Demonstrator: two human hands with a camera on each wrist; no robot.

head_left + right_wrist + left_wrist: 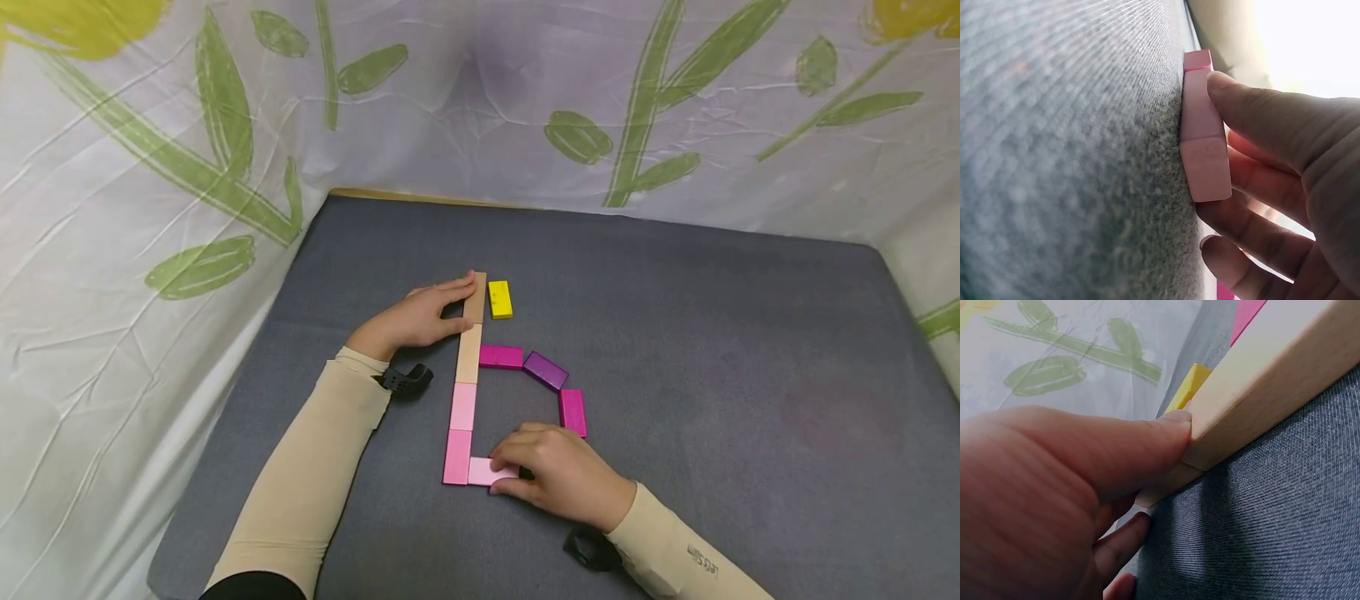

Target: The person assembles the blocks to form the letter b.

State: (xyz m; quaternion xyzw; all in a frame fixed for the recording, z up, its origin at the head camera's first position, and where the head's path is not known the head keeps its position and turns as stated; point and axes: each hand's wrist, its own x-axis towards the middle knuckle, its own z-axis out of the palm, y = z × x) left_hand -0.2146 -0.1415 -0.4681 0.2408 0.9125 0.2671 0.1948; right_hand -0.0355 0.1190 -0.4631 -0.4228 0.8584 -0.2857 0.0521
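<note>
A straight column of blocks runs up the table: two wooden tan blocks [468, 354], then a light pink block [462, 407] and a pink block [457, 457]. My left hand [423, 317] touches the column's left side near its far end, thumb and fingers extended; in the left wrist view the thumb [1141, 440] presses a tan block [1254, 381]. At the near end, my right hand [562, 471] pinches a pale pink block [483, 471] lying against the pink block's right side. The right wrist view shows this pale pink block [1207, 169] between thumb and fingers.
A magenta block [501, 357], a purple block [546, 370] and another magenta block [573, 412] curve rightward from the column. A yellow block [500, 300] lies beside its far end. The dark grey table [712, 333] meets a patterned white cloth [465, 150] behind.
</note>
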